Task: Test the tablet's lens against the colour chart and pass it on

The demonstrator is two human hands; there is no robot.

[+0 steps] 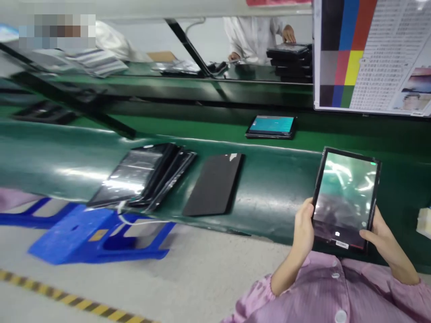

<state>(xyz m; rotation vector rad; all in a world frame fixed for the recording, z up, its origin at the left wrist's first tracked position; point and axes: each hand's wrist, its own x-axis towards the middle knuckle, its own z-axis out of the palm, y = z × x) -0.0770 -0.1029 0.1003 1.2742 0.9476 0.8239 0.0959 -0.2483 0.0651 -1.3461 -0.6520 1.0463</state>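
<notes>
A black-framed tablet (346,195) with a lit screen is held upright-tilted between my two hands, close to my body. My left hand (304,226) is closed round its left edge. My right hand (380,231) grips the lower right edge, with the thumb on the front near the screen's corner. The screen shows what looks like a camera view, with a small camera icon and a pale label at the bottom. To the left, a dark flat tablet or cover (215,184) lies on the green bench (276,188).
Several black tablets or cases (134,172) lie overlapped further left. A tablet with a teal screen (273,125) rests on the green strip behind. A colour chart board (373,58) hangs upper right. A blue stool (77,233) stands below. Across the bench, a co-worker's hand (288,34) touches stacked devices (291,60).
</notes>
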